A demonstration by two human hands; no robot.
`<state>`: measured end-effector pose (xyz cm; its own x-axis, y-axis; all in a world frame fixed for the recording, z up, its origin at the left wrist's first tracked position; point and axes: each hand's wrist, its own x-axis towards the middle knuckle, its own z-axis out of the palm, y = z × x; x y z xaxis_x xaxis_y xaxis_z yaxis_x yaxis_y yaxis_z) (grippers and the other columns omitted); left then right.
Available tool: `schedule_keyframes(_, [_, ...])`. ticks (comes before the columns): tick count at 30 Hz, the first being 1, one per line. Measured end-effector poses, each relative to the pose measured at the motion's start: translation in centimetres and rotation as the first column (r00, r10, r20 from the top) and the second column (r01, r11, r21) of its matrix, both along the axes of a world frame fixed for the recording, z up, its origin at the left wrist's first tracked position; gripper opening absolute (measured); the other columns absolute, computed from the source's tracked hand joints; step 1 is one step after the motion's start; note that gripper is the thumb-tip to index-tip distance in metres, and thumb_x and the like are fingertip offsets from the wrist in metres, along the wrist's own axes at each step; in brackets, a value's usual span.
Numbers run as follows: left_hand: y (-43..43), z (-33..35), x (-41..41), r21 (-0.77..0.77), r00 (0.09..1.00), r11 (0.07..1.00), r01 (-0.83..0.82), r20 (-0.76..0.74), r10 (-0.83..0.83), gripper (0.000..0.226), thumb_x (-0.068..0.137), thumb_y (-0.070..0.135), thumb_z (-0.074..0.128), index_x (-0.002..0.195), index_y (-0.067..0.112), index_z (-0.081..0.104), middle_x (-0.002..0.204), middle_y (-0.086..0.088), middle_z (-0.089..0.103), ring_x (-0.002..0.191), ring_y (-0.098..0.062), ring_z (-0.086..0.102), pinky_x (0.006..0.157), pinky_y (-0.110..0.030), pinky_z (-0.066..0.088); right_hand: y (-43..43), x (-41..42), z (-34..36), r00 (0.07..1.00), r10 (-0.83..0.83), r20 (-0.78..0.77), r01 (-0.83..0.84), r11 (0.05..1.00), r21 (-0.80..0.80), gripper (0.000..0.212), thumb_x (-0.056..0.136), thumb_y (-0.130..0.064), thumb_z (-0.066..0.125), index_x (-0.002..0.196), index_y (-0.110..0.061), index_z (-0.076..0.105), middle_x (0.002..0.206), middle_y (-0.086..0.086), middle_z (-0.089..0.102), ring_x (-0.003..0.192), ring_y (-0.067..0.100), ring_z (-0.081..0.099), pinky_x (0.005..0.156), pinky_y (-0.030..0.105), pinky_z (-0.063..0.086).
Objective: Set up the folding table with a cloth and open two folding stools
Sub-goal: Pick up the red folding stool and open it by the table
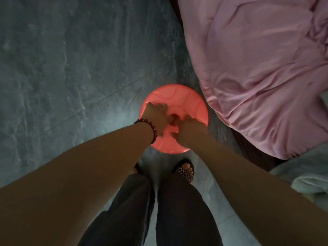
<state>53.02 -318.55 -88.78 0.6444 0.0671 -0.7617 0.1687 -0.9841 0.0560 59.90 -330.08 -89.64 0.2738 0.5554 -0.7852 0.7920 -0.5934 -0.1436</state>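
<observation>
Head view, looking straight down. Round coral-pink plastic folding stool [174,98] sits on the grey marbled tile floor [71,68], seat disc face up, directly in front of the person's feet. Its right edge is just beside the pink crumpled bed sheet [257,77] hanging off the bed at upper right.

Both hands on the seat top. Left hand [157,118]: palm down, fingers spread over the left half of the disc, thumb reaching toward the centre recess. Dark red beaded bracelet [150,130] on that wrist. Right hand [190,127]: fingers curled in at the centre, closed around the small handle there. Exact grip is hard to read, since the centre is partly hidden by the knuckles.

Can't tell from this angle whether the stool is fully expanded; only the top disc shows, legs or body hidden under it.

Lower frame: dark trousers [177,210], black sandal with checkered strap [184,172] on the right foot. Pale teal fabric [308,178] at the right edge, below the sheet.
</observation>
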Motion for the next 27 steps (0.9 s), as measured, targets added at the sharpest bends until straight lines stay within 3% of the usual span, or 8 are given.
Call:
schedule_keyframes(6, [0.8,5.1,-1.2,0.018,1.000,1.000,-0.017,-0.021,0.017,0.075,0.079,0.053,0.064,0.142,0.039,0.025,0.130,-0.009,0.041,0.118,-0.029,0.045,0.093,-0.042,0.038,0.6,-1.0,4.6,0.999,-0.023,-0.037,0.025,0.999,0.042,0.068,0.082,-0.051,0.062,0.141,-0.036,0.031,0.130,0.010,0.040,0.113,0.030,0.050,0.088,0.037,0.044])
schedule_keyframes(11, [2.4,13.6,-2.2,0.127,0.999,0.992,-0.001,0.044,-0.005,0.071,0.079,0.055,0.062,0.140,0.035,0.031,0.132,-0.009,0.041,0.122,-0.029,0.041,0.104,-0.055,0.026,1.9,-1.3,12.2,1.000,-0.006,0.009,0.004,0.989,0.149,0.066,0.082,-0.054,0.060,0.139,-0.033,0.034,0.128,0.009,0.042,0.114,0.029,0.048,0.086,0.038,0.044])
schedule_keyframes(19, [5.5,32.1,-1.5,0.193,0.989,0.979,-0.060,0.143,0.032,0.068,0.075,0.062,0.060,0.135,0.038,0.038,0.133,-0.007,0.042,0.124,-0.029,0.040,0.105,-0.058,0.022,5.3,0.4,30.4,0.994,0.039,0.099,-0.067,0.952,0.298,0.070,0.081,-0.052,0.061,0.141,-0.031,0.033,0.124,0.010,0.044,0.112,0.029,0.049,0.083,0.036,0.043])
schedule_keyframes(27, [7.0,49.5,-2.6,0.221,0.942,0.963,-0.153,0.327,0.075,0.064,0.077,0.061,0.059,0.135,0.040,0.039,0.133,-0.006,0.040,0.124,-0.029,0.038,0.106,-0.064,0.018,7.2,1.0,48.7,0.981,0.008,0.192,-0.075,0.937,0.342,0.053,0.086,-0.053,0.055,0.133,-0.029,0.049,0.130,0.011,0.044,0.116,0.030,0.046,0.089,0.037,0.043])
